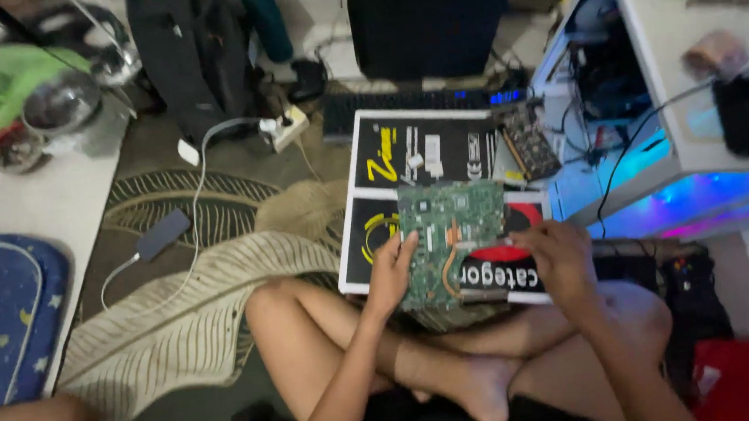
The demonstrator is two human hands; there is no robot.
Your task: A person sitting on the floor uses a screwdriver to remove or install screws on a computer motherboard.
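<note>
Crossed legs [458,364] nearest; left hand [390,276], right hand [561,258] grip pinching circuit board [450,236] edges.

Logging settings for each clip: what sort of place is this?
Probably a room at home used for computer repair. The person sits cross-legged on a rug, both hands on a green circuit board over a black box, beside a lit desk and keyboard.

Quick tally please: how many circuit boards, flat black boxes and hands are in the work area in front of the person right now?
Green circuit boards: 2, the large green board held by both hands, and a smaller dark board beside the white desk.
Flat black cardboard boxes: 2, far and near.
Hands: 2, left hand, right hand.
Total: 6
</note>
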